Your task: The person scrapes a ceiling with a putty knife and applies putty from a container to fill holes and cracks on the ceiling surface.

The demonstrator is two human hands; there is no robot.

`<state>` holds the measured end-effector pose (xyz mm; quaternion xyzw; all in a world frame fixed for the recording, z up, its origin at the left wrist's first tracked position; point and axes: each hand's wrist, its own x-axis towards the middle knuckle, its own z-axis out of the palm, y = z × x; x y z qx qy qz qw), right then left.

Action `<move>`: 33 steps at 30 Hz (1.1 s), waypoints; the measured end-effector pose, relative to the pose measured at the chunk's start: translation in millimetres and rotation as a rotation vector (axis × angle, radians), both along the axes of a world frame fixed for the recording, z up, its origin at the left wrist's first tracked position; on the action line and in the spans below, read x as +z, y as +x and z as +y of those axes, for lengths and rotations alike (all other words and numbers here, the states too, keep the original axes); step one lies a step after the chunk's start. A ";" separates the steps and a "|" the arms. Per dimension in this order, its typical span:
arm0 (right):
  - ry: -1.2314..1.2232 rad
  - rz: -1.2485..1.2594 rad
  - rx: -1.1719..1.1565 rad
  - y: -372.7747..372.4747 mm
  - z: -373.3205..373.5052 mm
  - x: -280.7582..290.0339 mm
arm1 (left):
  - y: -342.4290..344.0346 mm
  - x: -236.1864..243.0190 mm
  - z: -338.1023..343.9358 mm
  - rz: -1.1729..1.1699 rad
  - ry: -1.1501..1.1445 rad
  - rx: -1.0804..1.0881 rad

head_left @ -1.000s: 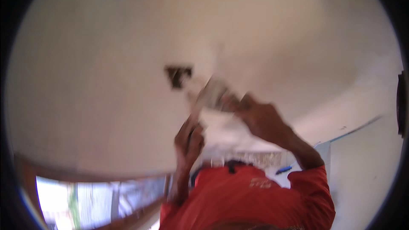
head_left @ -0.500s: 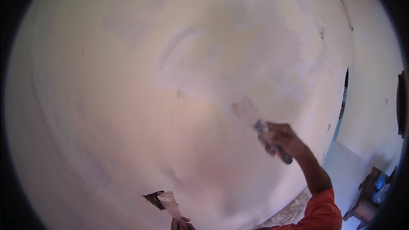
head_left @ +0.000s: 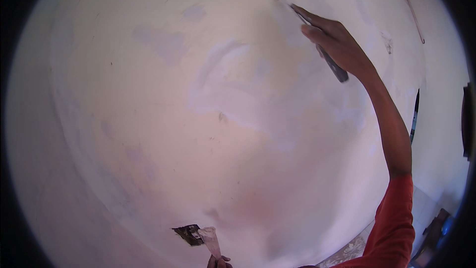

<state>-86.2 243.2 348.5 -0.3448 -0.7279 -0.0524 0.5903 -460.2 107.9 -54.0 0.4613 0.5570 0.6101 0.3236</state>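
Observation:
My right hand (head_left: pixel 334 44) is closed round the dark handle of a putty knife (head_left: pixel 337 69), high on a pale wall (head_left: pixel 163 134). The blade points up and left, at or close to the wall; whether it touches cannot be made out. Pale lilac-white filler patches (head_left: pixel 258 99) lie below and around it. At the bottom edge my left hand (head_left: pixel 219 262) grips a second putty knife (head_left: pixel 210 240), its broad blade upward and smeared with whitish filler. That blade overlaps the right side of a dark square recess (head_left: pixel 188 234) in the wall.
Right of the wall corner, a thin rod (head_left: pixel 414 15) hangs on the adjoining wall. Lower down is a narrow dark gap (head_left: pixel 415 114). Wooden furniture (head_left: pixel 431 235) with a blue object (head_left: pixel 447 226) stands at the lower right. The floor (head_left: pixel 351 249) below is stained.
My right hand has swept upward with its putty knife, from mid-wall to near the top, and the arm is now stretched out. My left hand stays low with its knife, shifted slightly in view.

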 end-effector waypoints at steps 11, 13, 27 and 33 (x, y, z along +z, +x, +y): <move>0.484 -0.448 -0.605 -91.9 52.2 55.9 | 3.0 -16.9 9.2 -0.141 0.050 0.028; 0.475 -0.507 -0.651 -98.7 64.0 57.6 | 4.4 -20.0 15.7 -0.088 0.054 0.052; 0.178 -0.703 -0.640 -33.8 16.9 64.7 | 2.7 -14.2 24.1 -0.216 0.008 0.051; 0.038 -0.384 -0.527 -81.2 15.2 125.2 | -2.0 -22.6 21.1 -0.243 0.007 0.005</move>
